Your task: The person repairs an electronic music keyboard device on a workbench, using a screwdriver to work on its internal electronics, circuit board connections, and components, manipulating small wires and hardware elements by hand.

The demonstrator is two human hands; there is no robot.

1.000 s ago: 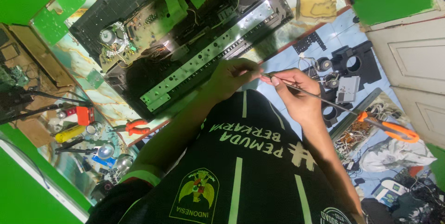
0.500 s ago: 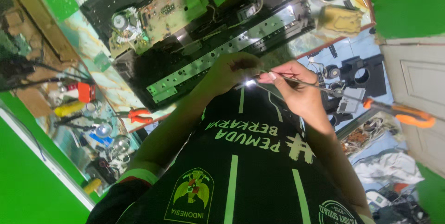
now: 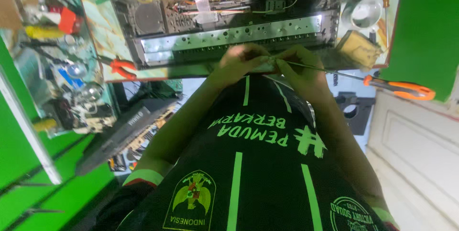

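Screwdriver (image 3: 382, 84): a thin metal shaft with an orange handle, lying nearly level; its tip meets the fingers of both hands at the near edge of the opened device, and the handle sticks out well to the side of the right hand.
Right hand (image 3: 299, 71): its grip is closed around the shaft close to the tip, fingers curled.
Left hand (image 3: 239, 61): just beside the right grip, fingertips pinched shut at the tip of the shaft; what sits between the fingertips is too small to tell.
Opened device (image 3: 229, 16): directly beyond both grips, a black chassis with its cover off, a long shiny metal strip (image 3: 234, 37) across it, circuit boards and loose wires behind the strip.
Surface (image 3: 103, 30): a marbled green top carrying the device.
Pliers (image 3: 119, 67): red-handled, lying on the surface well out from the left grip.
Tape rolls (image 3: 366, 11): beyond the right grip, past the device's corner.
Clutter (image 3: 62, 68): small tools and parts, far out from the left grip.
Shirt (image 3: 258, 164): black with green stripes, below both grips.
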